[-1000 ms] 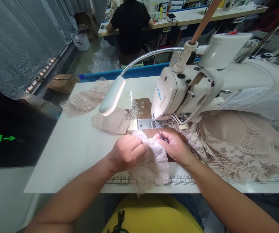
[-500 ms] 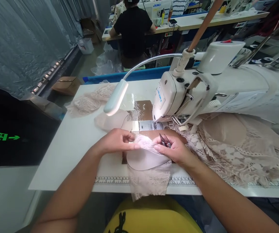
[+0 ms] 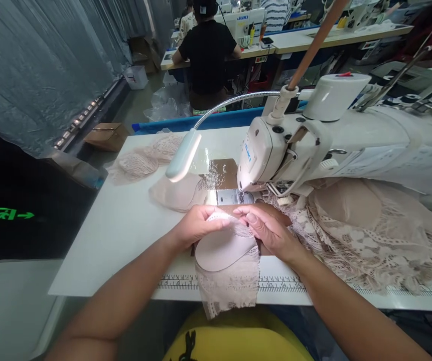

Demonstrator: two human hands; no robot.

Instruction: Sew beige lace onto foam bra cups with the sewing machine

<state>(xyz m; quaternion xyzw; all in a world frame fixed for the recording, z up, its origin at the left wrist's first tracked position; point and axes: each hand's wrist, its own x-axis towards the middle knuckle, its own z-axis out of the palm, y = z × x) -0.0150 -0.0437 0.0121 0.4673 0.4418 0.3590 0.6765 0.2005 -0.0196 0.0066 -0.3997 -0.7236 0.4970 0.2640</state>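
Note:
A pale pink bra cup (image 3: 223, 250) with a lace panel (image 3: 231, 288) hangs over the table's front edge, below the sewing machine's needle area. My left hand (image 3: 200, 225) pinches its upper left edge, thumb on top. My right hand (image 3: 266, 230) is closed at the upper right lace edge, with thumb and fingers bent together. The thread snips are out of sight now; whether they are inside my right palm I cannot tell. Just behind my hands is the white JUKI sewing machine (image 3: 261, 150) with its metal needle plate (image 3: 231, 196).
Lace pieces (image 3: 381, 230) are heaped right of the needle. Another cup (image 3: 178, 191) and a lace bundle (image 3: 136, 163) lie to the left. A lamp (image 3: 183, 155) hangs over the white table (image 3: 106, 240), whose front edge carries a ruler (image 3: 283, 284). A co-worker (image 3: 210, 55) sits ahead.
The snips that showed in my right hand are no longer visible. My right hand has turned with its fingers toward the left hand, and both hands are closer together on the cup's upper edge.

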